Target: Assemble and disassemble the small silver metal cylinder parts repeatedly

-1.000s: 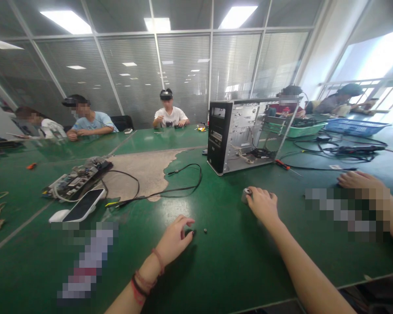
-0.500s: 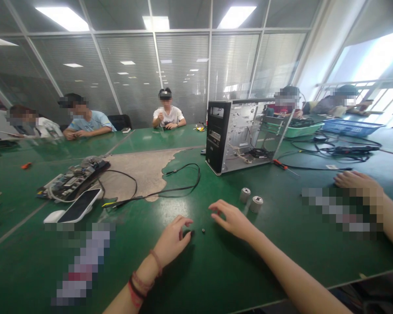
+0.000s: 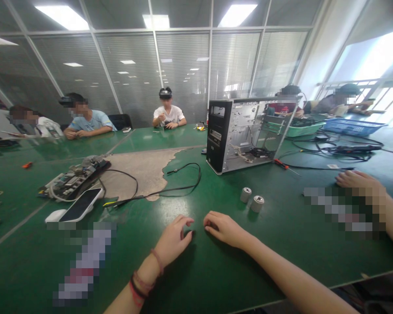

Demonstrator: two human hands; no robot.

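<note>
Curled loosely above the green table, my left hand (image 3: 177, 235) has a gap between thumb and fingers and nothing visible between them. Just to its right, my right hand (image 3: 225, 227) rests low with fingertips and thumb drawn together; whatever is under or between them is hidden. Two short silvery cylinders, a nearer one (image 3: 257, 204) and a farther one (image 3: 246, 195), stand upright beyond my right hand. Behind them is an open black and grey computer case (image 3: 242, 135).
On the left lie a circuit board assembly (image 3: 75, 178), a white-framed phone-like device (image 3: 80, 206) and a black cable (image 3: 183, 188). A screwdriver (image 3: 281, 164), cables and baskets (image 3: 353, 126) are at right. Another person's hand (image 3: 360, 181) rests at right; several people sit around.
My right hand has moved left and slightly down, and its fingers have closed. The small metallic piece between my hands is no longer visible. My left hand has hardly moved.
</note>
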